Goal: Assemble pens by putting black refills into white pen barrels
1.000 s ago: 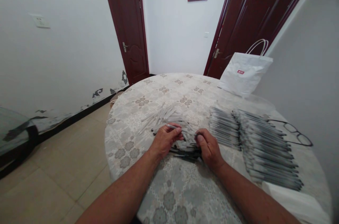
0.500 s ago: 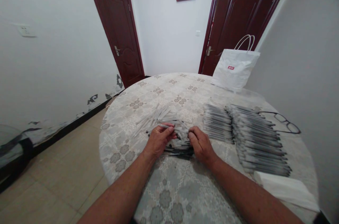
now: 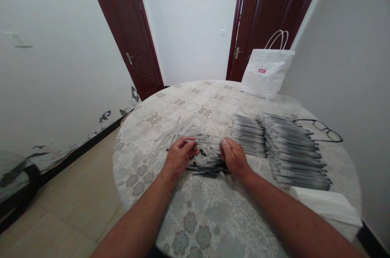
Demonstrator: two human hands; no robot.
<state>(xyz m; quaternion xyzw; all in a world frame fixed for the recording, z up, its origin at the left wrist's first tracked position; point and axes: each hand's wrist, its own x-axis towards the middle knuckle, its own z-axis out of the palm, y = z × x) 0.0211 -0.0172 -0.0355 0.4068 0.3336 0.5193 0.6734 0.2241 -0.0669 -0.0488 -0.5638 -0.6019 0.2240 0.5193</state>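
Observation:
My left hand (image 3: 180,155) pinches one end of a thin translucent pen barrel (image 3: 207,142). My right hand (image 3: 234,155) is closed at the barrel's other end, so it spans the gap between both hands, roughly level. Whether a refill is inside I cannot make out. Beyond my left hand lies a loose heap of clear pen barrels (image 3: 178,128). Thin black refills (image 3: 207,170) lie on the tablecloth below and between my hands, with small dark parts near my left fingertips.
Right of my hands lie a shorter row of pens (image 3: 248,136) and a taller stack of pens (image 3: 294,152). Eyeglasses (image 3: 327,134), a white folded packet (image 3: 326,205) and a white paper bag (image 3: 268,73) stand or lie around them on the round, patterned tablecloth (image 3: 189,213).
The barrel now stretches between both hands, where earlier the left hand held it apart from the right. My right hand has risen slightly. The whole view has shifted a little.

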